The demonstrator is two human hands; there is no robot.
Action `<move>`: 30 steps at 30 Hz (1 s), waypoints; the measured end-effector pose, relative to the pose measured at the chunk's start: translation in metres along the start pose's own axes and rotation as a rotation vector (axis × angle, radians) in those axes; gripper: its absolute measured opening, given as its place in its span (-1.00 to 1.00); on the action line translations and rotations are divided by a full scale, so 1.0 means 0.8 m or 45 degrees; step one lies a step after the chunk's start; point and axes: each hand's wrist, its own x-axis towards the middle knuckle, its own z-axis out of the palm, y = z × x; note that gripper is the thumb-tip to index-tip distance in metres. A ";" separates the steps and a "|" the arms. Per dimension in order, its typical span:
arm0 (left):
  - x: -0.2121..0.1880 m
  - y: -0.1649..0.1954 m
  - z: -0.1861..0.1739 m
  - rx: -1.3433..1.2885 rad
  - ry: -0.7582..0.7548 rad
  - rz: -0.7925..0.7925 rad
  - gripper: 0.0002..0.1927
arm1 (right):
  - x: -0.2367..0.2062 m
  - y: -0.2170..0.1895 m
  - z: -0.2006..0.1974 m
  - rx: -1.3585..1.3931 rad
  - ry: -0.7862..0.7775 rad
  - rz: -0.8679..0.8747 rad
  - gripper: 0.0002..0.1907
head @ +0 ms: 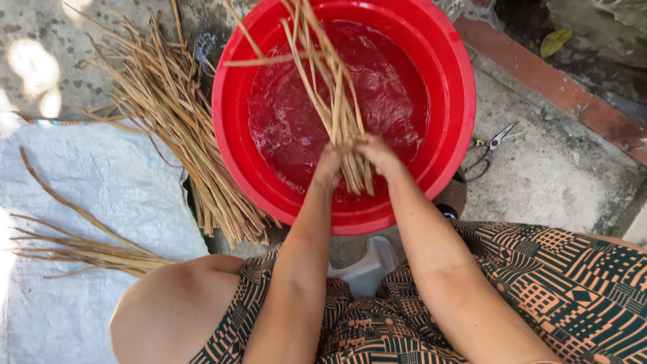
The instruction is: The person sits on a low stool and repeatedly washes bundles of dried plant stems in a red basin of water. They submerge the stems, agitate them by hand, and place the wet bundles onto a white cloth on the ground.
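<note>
With your left hand [328,164] and right hand [377,154] clamped together around the reed bundle [335,94], keep it (frame centre) over the red basin [451,101].

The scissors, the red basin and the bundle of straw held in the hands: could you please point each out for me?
scissors [490,149], head view, on the crossed blades near the pivot.
red basin [453,108], head view, on its right rim.
bundle of straw [337,101], head view, on the stalks above the hands.
</note>
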 end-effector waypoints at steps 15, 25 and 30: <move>-0.002 -0.040 -0.003 0.154 -0.077 -0.092 -0.47 | -0.009 0.036 0.021 -0.505 -0.023 -0.109 -0.74; -0.030 0.024 0.011 -0.298 -0.013 0.644 -0.54 | -0.046 0.001 0.006 0.061 -0.013 -0.615 -0.73; -0.006 -0.018 0.003 0.409 0.154 0.587 -0.49 | -0.031 0.035 0.006 -0.500 0.116 -0.497 -0.75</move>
